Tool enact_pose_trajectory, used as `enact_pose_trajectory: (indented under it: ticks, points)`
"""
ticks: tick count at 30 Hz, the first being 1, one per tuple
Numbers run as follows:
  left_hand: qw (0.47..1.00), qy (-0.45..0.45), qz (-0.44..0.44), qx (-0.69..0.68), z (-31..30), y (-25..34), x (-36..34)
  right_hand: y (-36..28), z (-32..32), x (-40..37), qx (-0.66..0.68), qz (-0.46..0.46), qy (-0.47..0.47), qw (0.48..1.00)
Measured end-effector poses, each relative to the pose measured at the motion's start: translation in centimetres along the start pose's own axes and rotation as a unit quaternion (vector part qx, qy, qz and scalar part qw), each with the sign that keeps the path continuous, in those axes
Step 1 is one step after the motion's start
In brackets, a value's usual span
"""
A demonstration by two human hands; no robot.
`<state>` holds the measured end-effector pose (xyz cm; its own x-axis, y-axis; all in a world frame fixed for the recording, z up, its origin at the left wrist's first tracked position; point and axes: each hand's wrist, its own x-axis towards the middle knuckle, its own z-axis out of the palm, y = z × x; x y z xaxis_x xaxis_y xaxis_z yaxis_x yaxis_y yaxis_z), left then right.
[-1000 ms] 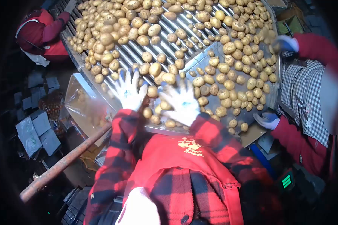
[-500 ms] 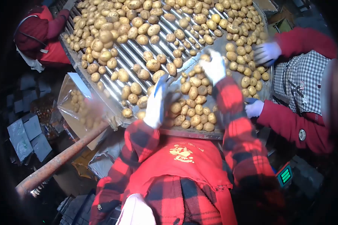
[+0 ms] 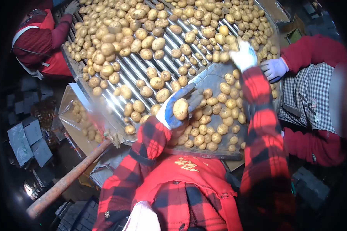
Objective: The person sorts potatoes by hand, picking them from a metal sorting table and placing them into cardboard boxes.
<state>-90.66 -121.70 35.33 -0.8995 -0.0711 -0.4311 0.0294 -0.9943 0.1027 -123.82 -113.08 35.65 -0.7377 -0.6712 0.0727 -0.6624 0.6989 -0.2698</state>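
Note:
My left hand (image 3: 167, 112), in a white glove with a blue palm, is turned up and holds a potato (image 3: 181, 109) against its palm and fingers. It is above the lower left of a grey metal tray (image 3: 214, 79), where many loose potatoes (image 3: 223, 129) lie. My right hand (image 3: 244, 56), in a white glove, is stretched out beyond the tray at the far right. Its fingers are beside a few potatoes (image 3: 221, 57) at the edge of the rollers; blur and overlap hide whether they grip one.
Metal rollers (image 3: 137, 67) carry heaped potatoes. At the right, a co-worker's gloved hand (image 3: 274, 69) is close to my right hand. Another co-worker's hand (image 3: 71, 7) is at the far left. A lined carton (image 3: 70, 101) with potatoes and a rusty pole (image 3: 69, 179) are at the left.
My left hand has turned palm up with a potato in it. My right hand has moved right and farther away. Potatoes on the tray have shifted, baring more metal.

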Motion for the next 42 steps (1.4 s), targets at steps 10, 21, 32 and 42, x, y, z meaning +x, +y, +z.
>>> enact_pose_trajectory:
  ticks: [10,21,32,42]
  points:
    - [0.997,-0.055,0.043,-0.045,1.0,0.7,3.3,-8.2,3.2,7.4,-0.205,-0.202,-0.045,0.956]
    - [0.984,-0.088,0.058,-0.141,-1.1,2.8,2.2,-5.8,3.4,-4.2,0.294,-0.203,-0.057,0.932]
    - [0.993,-0.002,0.087,-0.08,-3.0,0.7,-2.3,-2.6,5.5,-6.4,0.145,-0.046,-0.06,0.987]
    - [0.963,0.135,0.19,0.137,-8.5,-2.8,-8.0,-3.0,-0.6,10.3,0.065,-0.051,-0.072,0.994]
